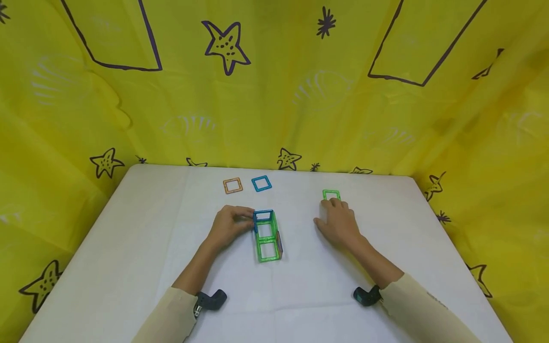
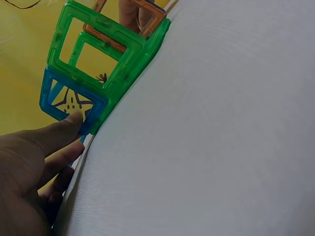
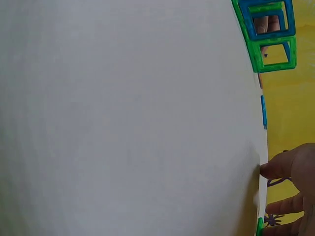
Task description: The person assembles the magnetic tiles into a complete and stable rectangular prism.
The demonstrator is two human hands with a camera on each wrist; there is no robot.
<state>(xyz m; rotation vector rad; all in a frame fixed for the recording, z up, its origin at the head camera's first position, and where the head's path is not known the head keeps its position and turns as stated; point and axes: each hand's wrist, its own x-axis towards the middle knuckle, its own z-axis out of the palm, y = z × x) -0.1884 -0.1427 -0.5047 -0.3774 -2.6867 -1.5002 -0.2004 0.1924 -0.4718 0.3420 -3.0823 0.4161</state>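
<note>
A small structure of square magnetic tiles (image 1: 269, 241), frames in green, blue and a darker colour, stands near the middle of the white table. My left hand (image 1: 228, 226) is at its far left corner, pinching a blue tile (image 2: 74, 117) between thumb and fingers. The left wrist view shows upright green tiles (image 2: 98, 22) and an orange tile (image 2: 158, 19) beyond it. Off to the right, my right hand (image 1: 340, 224) touches a green tile (image 1: 331, 192) lying flat. Its fingertips rest over that tile's near edge, with the thumb spread apart; the tile's near part is hidden.
Behind the structure an orange tile (image 1: 233, 186) and a blue tile (image 1: 261, 183) lie flat. A yellow patterned curtain (image 1: 274, 95) hangs around the table's (image 1: 107, 267) back and sides. Dark devices are strapped at both wrists.
</note>
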